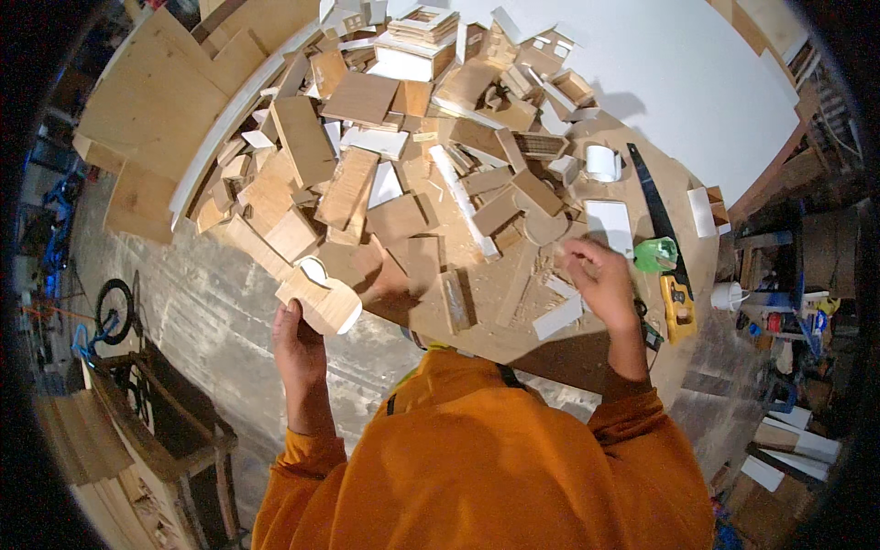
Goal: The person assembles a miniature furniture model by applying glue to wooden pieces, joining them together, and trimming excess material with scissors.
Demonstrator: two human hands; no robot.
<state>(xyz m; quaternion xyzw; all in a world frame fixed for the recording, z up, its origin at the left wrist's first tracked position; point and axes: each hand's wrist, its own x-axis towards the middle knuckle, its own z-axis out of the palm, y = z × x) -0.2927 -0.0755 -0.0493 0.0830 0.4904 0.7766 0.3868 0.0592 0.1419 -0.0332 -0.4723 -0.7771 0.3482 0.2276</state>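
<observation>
My left hand (pixel 300 344) grips a flat, pale wooden piece (pixel 323 302) with a rounded end and a white curved part on its upper side, held off the table's near left edge. Over the right part of the table, my right hand (pixel 600 282) has its fingers drawn together in a pinch; whatever lies between them, if anything, is too small to name. Just beyond its fingertips lies a wooden piece with a rounded end (pixel 546 227). White strips (pixel 557 317) lie beside the wrist. A handsaw's yellow handle (pixel 679 310) is to the right of that hand.
Wood offcuts (pixel 348 188) are heaped over the table (pixel 500 312), with small house-shaped wooden models (pixel 548 48) at the far side. A green translucent container (pixel 655 254) and a white cylinder (pixel 602 163) stand near the saw's black blade (pixel 653 197). A wooden frame (pixel 170 440) stands on the floor at left.
</observation>
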